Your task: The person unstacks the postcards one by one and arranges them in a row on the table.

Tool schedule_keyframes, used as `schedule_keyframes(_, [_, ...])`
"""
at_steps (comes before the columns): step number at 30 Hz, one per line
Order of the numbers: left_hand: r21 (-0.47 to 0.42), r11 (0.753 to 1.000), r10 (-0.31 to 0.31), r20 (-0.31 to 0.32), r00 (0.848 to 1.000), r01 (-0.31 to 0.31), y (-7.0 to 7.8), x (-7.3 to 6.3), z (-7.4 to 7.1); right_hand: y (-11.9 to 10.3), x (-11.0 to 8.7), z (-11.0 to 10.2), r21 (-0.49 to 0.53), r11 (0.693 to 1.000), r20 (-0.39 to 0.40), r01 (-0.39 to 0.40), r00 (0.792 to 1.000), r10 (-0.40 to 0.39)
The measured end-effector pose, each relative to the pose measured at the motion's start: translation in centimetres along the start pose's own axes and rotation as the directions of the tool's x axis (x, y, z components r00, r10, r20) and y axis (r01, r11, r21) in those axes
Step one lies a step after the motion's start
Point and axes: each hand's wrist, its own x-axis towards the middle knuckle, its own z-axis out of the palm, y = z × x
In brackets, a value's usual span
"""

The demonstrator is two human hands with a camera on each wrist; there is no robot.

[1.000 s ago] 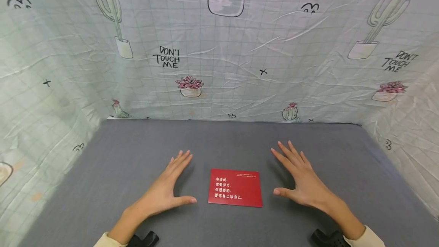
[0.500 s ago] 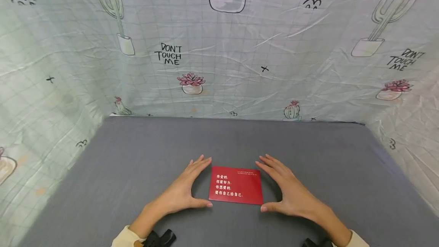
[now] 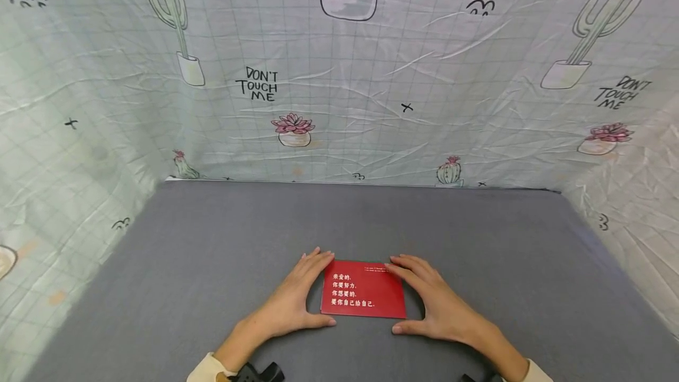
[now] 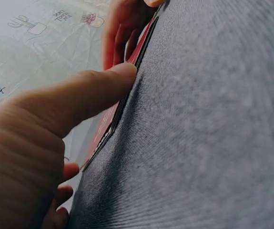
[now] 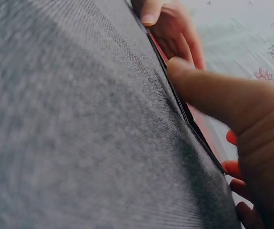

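A thin red notebook with white Chinese lettering lies flat on the grey tabletop, and its dark, layered edge shows in the left wrist view. My left hand curves loosely about its left side, fingertips by the far left corner and thumb just in front of the near edge. On the opposite side my right hand mirrors this, its index finger overlapping the far right corner and its thumb a little short of the near edge. Both wrist views show a thumb beside the notebook's edge.
The grey cloth-covered table stretches around the notebook. Behind and at both sides hangs a pale curtain with printed cacti and lettering. Black wrist devices sit below the hands, near cream sleeves.
Both hands have moved inward and slightly nearer the viewer, from well apart on either side to right at the notebook's ends. The notebook stays in place.
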Motion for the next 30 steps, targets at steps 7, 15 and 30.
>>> schedule_keyframes(7, [0.043,0.999,0.009,-0.020,1.000,-0.008,0.05,0.07,0.24,0.08,-0.25,0.22,0.009,0.999,-0.041,0.031,0.999,-0.031])
schedule_keyframes(15, [0.065,0.998,0.020,-0.021,1.000,-0.019,-0.03,-0.11,0.14,-0.02,-0.25,0.33,0.000,0.998,-0.049,0.058,0.997,-0.058])
schedule_keyframes(30, [0.092,0.995,-0.027,-0.009,1.000,0.028,0.02,-0.43,-0.02,0.10,-0.54,0.57,-0.037,0.997,-0.058,0.063,0.996,-0.065])
